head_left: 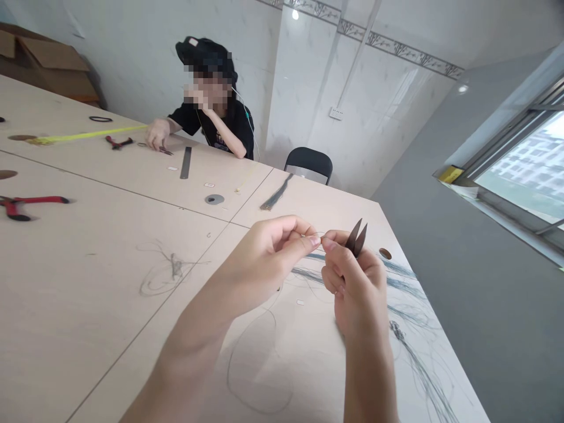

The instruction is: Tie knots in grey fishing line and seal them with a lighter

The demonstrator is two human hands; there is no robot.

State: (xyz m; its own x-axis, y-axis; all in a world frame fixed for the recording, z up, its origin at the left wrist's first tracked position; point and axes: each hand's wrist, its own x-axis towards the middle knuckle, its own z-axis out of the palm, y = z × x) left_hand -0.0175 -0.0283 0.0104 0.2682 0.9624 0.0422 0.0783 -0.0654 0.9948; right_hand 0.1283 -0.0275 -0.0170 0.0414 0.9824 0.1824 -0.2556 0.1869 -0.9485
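Note:
Fingertips of my left hand [282, 252] pinch a thin grey cord [274, 317], whose loose length loops down over the table below. Close beside it, thumb and forefinger of my right hand [355, 273] pinch at the same cord. Scissors [358, 238] are also tucked in my right hand, their dark blades parted and pointing up; the handles are hidden in the palm. Beneath and behind my hands lie several bundles of blue-grey cords [311, 275]. Another knotted bundle [399, 332] lies to the right of my right forearm.
Across the table [110, 329] sits a person in black [220, 129], one hand by small scissors. Red-handled pliers [35, 202] lie at left. A tangled cord [174, 267], a ruler [185, 163], a yellow strip [97, 133] and a cord bundle [277, 192] are also about.

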